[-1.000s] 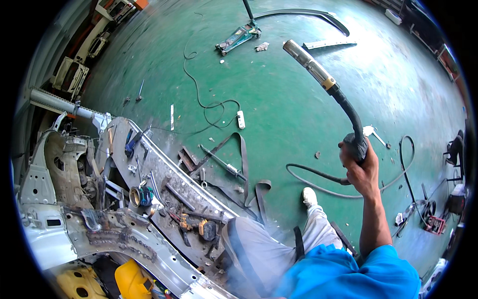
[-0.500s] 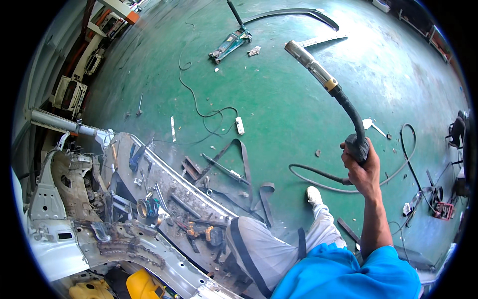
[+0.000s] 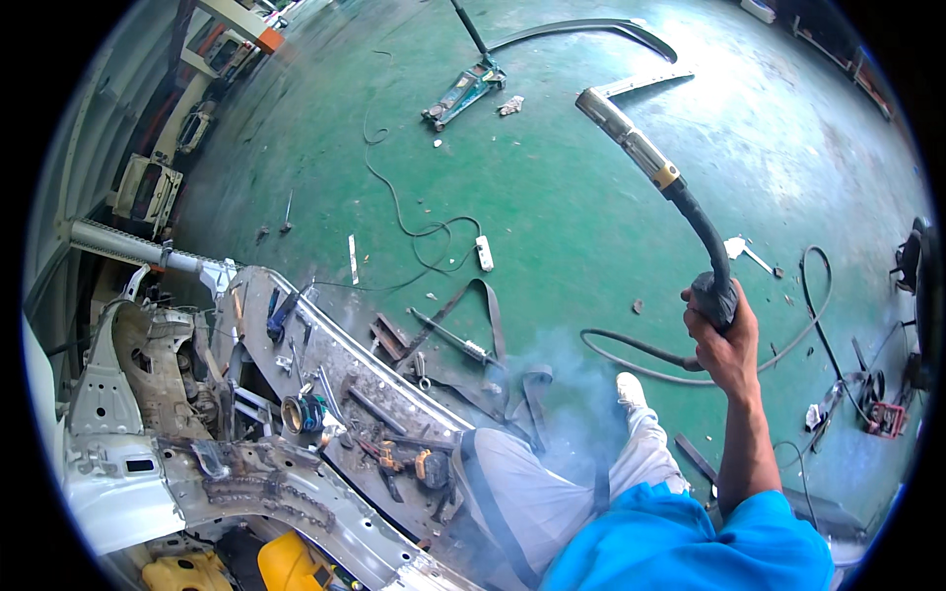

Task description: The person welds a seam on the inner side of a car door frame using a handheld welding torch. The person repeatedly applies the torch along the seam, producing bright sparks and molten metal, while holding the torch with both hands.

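Welding torch (image 3: pixel 703 229), dark-necked with a metal nozzle (image 3: pixel 629 138), is raised above the green floor (image 3: pixel 562 227), clasped in my right grip (image 3: pixel 729 343); my left grip I cannot tell. Tools (image 3: pixel 281 315) litter the grey surface (image 3: pixel 257 295).

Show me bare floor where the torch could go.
One mostly bare patch: floor between jack, power strip and the held torch. Another: right of the torch, beyond the hose. Crowded: the tool-strewn platform and the floor around the strap.

The torch (image 3: pixel 707 229) is black with a silvery nozzle (image 3: pixel 626 137), the shirt (image 3: pixel 680 547) blue, the floor (image 3: pixel 552 207) green.
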